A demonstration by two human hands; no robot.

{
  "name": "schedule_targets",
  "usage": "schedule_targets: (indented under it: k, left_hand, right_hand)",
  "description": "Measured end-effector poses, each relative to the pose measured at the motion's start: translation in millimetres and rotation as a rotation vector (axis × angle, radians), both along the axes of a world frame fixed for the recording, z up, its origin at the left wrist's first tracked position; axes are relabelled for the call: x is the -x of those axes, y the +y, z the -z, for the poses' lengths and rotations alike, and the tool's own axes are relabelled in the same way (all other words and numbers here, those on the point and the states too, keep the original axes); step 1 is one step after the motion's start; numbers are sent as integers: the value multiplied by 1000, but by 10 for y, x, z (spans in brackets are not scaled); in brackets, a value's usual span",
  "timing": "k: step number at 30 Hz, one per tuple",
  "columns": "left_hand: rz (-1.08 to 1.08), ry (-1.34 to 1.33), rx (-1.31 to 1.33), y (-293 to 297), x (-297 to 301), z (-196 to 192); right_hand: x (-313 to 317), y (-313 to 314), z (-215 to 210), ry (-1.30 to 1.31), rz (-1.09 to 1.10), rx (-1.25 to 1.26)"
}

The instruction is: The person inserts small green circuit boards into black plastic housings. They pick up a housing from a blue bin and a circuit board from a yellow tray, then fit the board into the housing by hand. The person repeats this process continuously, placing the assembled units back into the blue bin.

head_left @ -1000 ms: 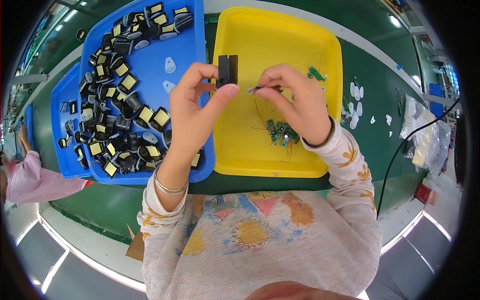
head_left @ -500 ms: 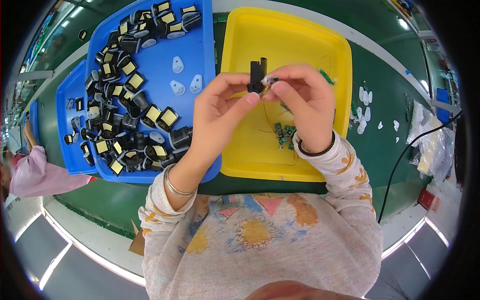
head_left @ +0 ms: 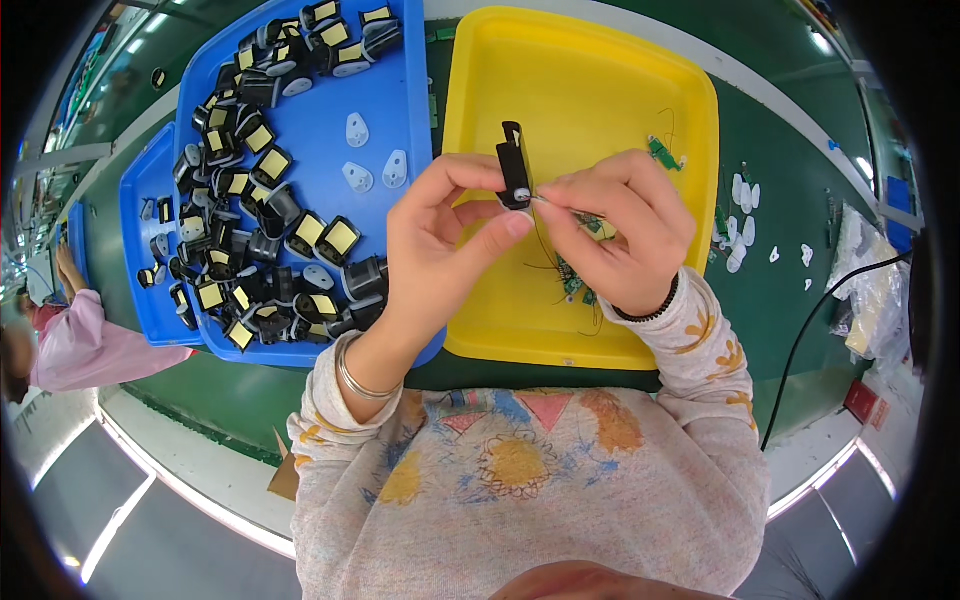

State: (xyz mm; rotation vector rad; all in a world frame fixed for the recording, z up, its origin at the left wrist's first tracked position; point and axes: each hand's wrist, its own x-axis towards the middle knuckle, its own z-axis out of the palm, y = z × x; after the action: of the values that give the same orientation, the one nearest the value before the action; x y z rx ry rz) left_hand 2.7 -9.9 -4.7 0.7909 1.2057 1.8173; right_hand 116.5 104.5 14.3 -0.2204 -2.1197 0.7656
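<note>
A black plastic housing (head_left: 513, 168), narrow and open along one side, is gripped by my left hand (head_left: 440, 225) between thumb and fingers, above the yellow tray (head_left: 490, 325). A small silvery piece (head_left: 521, 194) sits at its lower end. My right hand (head_left: 632, 225) is closed just beside that end, its thumb and forefinger pinching what looks like a thin wire; the fingertips hide most of it. Beneath the hands, small green circuit boards (head_left: 570, 280) with fine wires lie in the tray, partly covered by my right hand. Another green board (head_left: 663, 153) lies toward the tray's right side.
At left, a blue tray (head_left: 400, 90) holds many black housings with yellow pads (head_left: 341, 236) and several loose grey-white plates (head_left: 357, 130). White pieces (head_left: 748, 230), a plastic bag (head_left: 865, 280) and a black cable (head_left: 800, 345) lie on the right. A pink-sleeved person (head_left: 110, 345) is at far left.
The black housing has tilted in my left hand. My right hand has shifted slightly right and down; the small silvery piece from its fingertips now appears at the housing's lower end.
</note>
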Motion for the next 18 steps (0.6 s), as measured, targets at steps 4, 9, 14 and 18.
schedule_targets:
  k: [4, 9, 14, 18]
  left_hand:
    - [-12, 37, 22, 8, -22, -11]
    - [-26, 49, 26, 13, -33, -13]
    - [-36, 61, 46, 4, -24, -14]
    - [-32, 74, 19, 13, -22, -40]
  right_hand:
    - [-11, 1, -9, -23, -26, 125]
    - [-18, -2, -5, -48, -42, 184]
    - [-14, -18, -3, -72, -39, 217]
    - [-21, -27, -6, -87, -58, 157]
